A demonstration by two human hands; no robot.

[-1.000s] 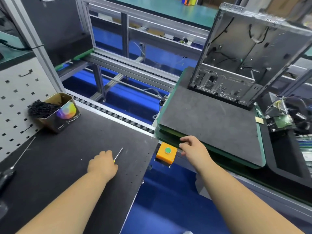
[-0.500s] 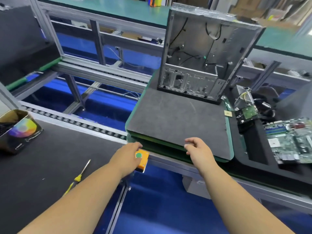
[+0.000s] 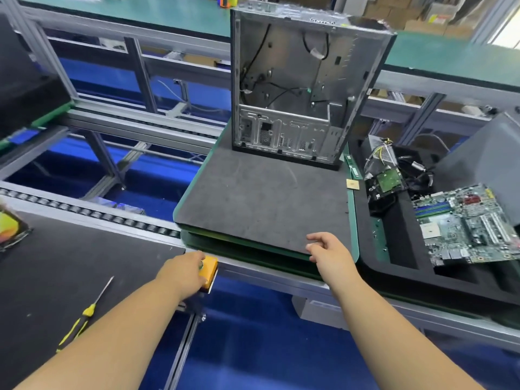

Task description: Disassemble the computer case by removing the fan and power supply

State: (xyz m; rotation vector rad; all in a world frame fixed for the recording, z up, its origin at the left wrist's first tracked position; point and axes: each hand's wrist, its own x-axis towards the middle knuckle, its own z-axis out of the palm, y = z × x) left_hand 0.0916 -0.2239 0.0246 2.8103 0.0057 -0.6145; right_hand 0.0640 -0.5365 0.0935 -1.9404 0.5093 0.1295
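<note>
Computer case (image 3: 304,88) stands upright at the far edge of a grey-topped pallet (image 3: 261,201), open side facing near; loose black cables hang inside, interior otherwise bare metal. Left hand (image 3: 183,270) rests on an orange button box (image 3: 209,273) fixed to the conveyor rail at the pallet's near left corner; fingers lie over the box top, whether pressing or curled cannot be told. Right hand (image 3: 327,249) sits at the pallet's near edge, fingers loosely bent, thumb on the top surface, holding nothing. Yellow-handled screwdriver (image 3: 84,319) lies on the black mat (image 3: 56,277) at near left. Motherboard (image 3: 467,223) lies in the black foam tray (image 3: 399,249) at right.
</note>
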